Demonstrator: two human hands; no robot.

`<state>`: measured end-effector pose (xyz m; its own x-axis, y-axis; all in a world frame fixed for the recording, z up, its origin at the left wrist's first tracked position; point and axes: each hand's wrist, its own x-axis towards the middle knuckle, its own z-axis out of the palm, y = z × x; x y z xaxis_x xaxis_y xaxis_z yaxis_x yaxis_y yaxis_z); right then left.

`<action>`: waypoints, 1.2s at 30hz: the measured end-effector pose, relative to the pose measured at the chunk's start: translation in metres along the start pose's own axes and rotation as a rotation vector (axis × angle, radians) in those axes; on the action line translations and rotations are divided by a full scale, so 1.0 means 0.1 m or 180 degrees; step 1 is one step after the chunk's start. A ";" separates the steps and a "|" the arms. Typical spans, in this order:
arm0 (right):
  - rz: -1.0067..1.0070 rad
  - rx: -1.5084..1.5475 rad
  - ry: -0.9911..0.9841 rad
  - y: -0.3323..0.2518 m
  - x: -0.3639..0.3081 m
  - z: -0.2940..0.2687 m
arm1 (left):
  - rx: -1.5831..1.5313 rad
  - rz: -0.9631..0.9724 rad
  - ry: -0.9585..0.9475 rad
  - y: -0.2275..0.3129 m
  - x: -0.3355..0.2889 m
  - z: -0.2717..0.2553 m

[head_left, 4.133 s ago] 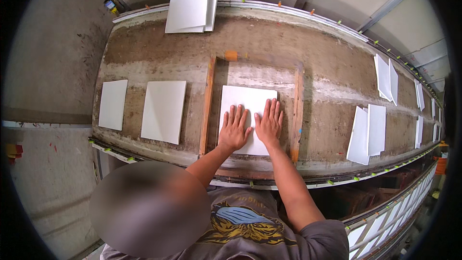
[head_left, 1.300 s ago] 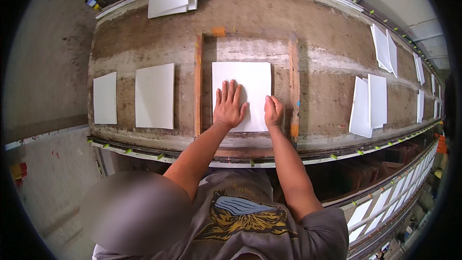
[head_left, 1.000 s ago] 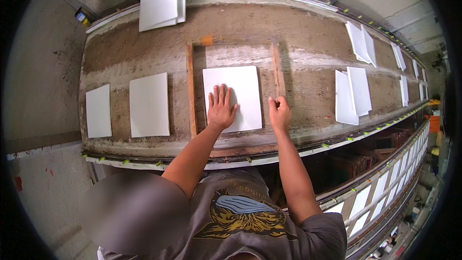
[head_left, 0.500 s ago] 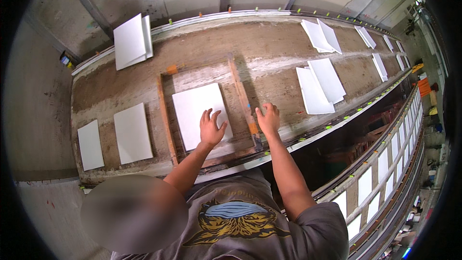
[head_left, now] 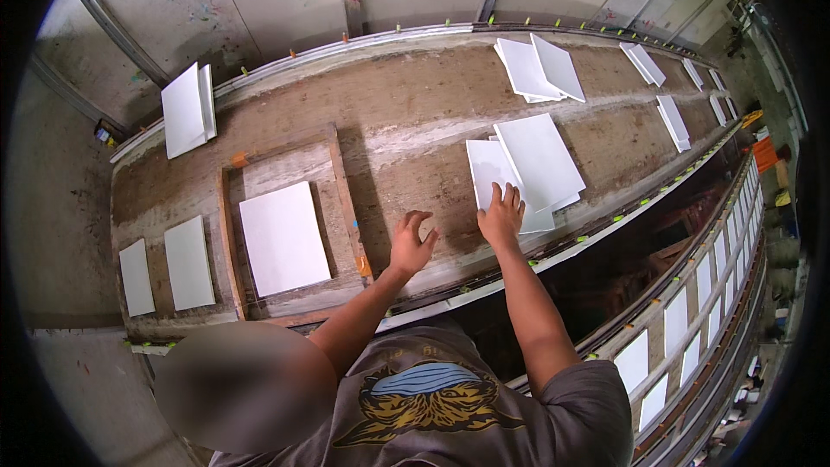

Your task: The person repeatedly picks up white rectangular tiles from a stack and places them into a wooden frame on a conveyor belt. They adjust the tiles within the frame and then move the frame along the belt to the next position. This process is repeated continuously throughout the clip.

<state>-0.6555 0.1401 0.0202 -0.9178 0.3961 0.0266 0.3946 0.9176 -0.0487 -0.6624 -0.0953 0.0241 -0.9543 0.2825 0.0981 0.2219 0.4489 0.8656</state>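
My right hand (head_left: pixel 501 214) reaches over the near edge of a loose pile of white rectangular sheets (head_left: pixel 543 160), fingers spread. Whether the fingertips press on the lower sheet of that pile, I cannot tell. Left of it, my left hand (head_left: pixel 413 244) hovers above the bare brown table, its fingers curved and apart with nothing between them. Farther left lies a wooden frame (head_left: pixel 343 195) with orange tape on it. A single white sheet (head_left: pixel 285 238) lies flat inside the frame's outline.
The long stained table (head_left: pixel 406 164) carries two single white sheets (head_left: pixel 188 261) at the left and a small pile (head_left: pixel 186 112) at the far left edge. More piles (head_left: pixel 540 67) stand toward the right. A second long table (head_left: pixel 635 385) with rows of white sheets runs along the right.
Both hands have moved right, away from the frame, and my right hand has come over the near pile. The view has shifted right, so the frame appears farther left.
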 end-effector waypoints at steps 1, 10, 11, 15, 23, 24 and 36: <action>0.0003 0.0129 -0.0128 0.08 0.00 0.01 | -0.0092 0.0021 -0.0049 0.01 -0.01 0.08; -0.0010 0.0037 0.0078 0.43 0.01 0.10 | -0.0075 0.0060 -0.0667 0.07 0.09 0.40; -0.0003 0.0179 -0.0053 0.51 0.01 0.10 | -0.0174 -0.0046 -0.0747 0.11 0.08 0.46; -0.0037 0.0708 -0.0049 0.75 0.05 0.00 | -0.0639 -0.0419 -0.0982 0.14 0.16 0.72; 0.0454 0.0719 0.0880 1.87 1.10 0.00 | -0.0606 -0.1242 -0.1143 0.34 0.42 1.34; 0.0683 0.0631 0.0733 2.03 1.25 0.03 | -0.0629 -0.1388 -0.1114 0.36 0.52 1.48; 0.0490 0.1230 -0.0570 2.71 1.51 0.27 | -0.1381 -0.2245 0.0268 0.67 0.88 2.60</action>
<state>-0.6882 0.4472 -0.0156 -0.8562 0.4837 -0.1816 0.5131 0.7548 -0.4087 -0.6796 0.1803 -0.0375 -0.8561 -0.0148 -0.5167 -0.5142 0.1253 0.8485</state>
